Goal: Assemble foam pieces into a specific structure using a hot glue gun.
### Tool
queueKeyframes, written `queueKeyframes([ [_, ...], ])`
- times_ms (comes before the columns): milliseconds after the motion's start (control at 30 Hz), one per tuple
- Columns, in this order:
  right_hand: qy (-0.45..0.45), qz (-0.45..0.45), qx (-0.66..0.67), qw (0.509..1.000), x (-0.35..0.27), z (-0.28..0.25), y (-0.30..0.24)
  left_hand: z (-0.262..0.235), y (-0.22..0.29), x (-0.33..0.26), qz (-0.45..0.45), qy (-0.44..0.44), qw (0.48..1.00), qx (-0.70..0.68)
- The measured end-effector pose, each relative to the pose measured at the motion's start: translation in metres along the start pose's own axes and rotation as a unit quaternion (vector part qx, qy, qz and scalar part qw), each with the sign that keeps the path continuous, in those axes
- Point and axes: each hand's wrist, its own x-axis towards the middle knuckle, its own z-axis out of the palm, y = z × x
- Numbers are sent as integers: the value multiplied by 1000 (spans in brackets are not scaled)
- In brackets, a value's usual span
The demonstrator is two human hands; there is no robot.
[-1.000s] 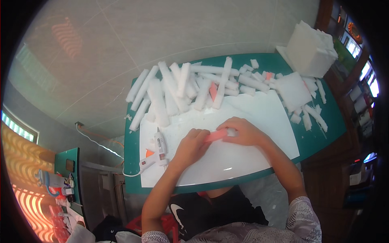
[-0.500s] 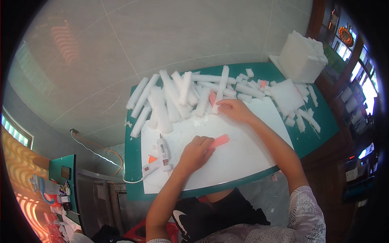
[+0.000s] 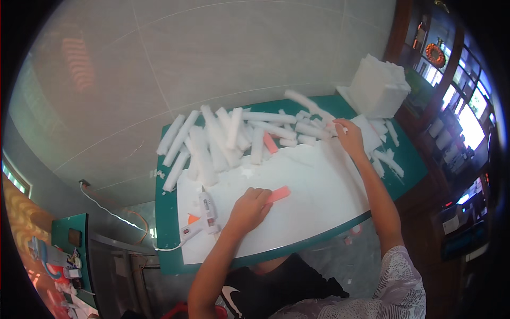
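Note:
My left hand rests low over the white board, its fingers closed on a short pink foam strip that sticks out to the right. Farther off, my right hand pinches the near end of a long white foam strip, which slants away to the upper left above other pieces. A second pink foam piece lies among the white foam sticks heaped along the board's far edge. To the left of my left hand lies a white glue gun with an orange part beside it.
A green table carries the board. At its far right corner stands a big white foam block, with a flat white foam piece and broken bits nearer. The glue gun's white cord runs off the left edge toward a wall socket.
My right hand has moved right, carrying the long white foam strip from the middle of the heap and tilting it leftward. My left hand keeps its hold on the pink strip. The view has shifted slightly.

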Motion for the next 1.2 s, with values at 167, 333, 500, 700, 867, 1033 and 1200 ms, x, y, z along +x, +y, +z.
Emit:
queueKeyframes([
  [167, 62, -166, -256, 950, -10, 10, -8, -1, 0, 1, -9, -14, 1000, 0],
  [333, -157, -202, -97, 962, -14, 49, -17, -1, -1, -1, -24, -23, 999, 5],
  [500, -157, -124, -192, 961, -4, 62, 1, 0, 1, 2, -21, -31, 999, -5],
  [700, -164, -77, -145, 973, 0, 51, 15, -3, 1, 1, -24, -37, 999, 4],
  [867, -173, -106, -158, 966, 5, 40, 27, -2, -1, 1, -20, -32, 999, -3],
  [1033, -171, -111, -165, 965, -2, 33, 21, -3, 1, 3, -18, -33, 999, -3],
  [1200, -143, -67, -190, 969, -12, 44, -1, -2, -2, 0, -27, -36, 999, -6],
])
